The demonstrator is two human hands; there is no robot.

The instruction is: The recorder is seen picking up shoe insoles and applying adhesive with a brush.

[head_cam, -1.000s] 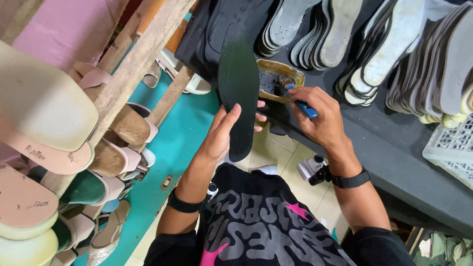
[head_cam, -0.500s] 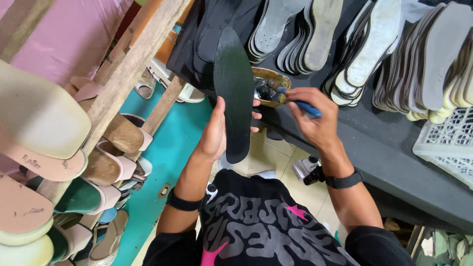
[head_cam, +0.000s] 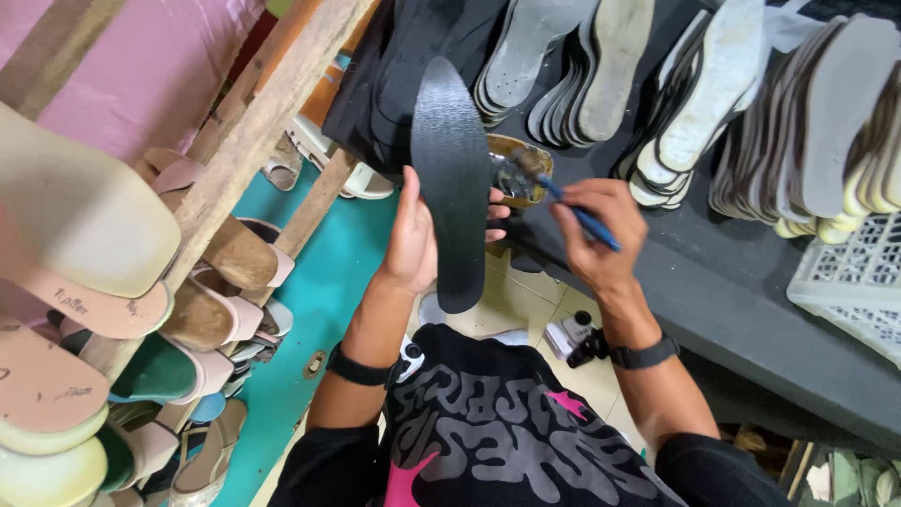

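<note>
A dark table (head_cam: 751,282) runs across the right half of the frame, with rows of grey and white insoles (head_cam: 751,113) standing on edge along its upper part and a white basket (head_cam: 854,291) at the right edge. A wooden rack (head_cam: 253,141) crosses the upper left, with sandals (head_cam: 225,282) stacked below it.

At centre, the left hand (head_cam: 413,239) holds a black sole (head_cam: 452,178) upright. Its long axis runs from the top of the frame down toward the person. The thumb lies behind and the fingertips wrap the right edge, clamped on the sole.

Just right of the sole, the right hand (head_cam: 596,239) has its fingers closed around a blue-handled brush (head_cam: 572,211). The bristle end sits in a small tin (head_cam: 516,169) on the table edge, touching the sole's right side. The brush tip is thus just beside the sole, up and left of the right hand, which is the nearer hand to the tin.
</note>
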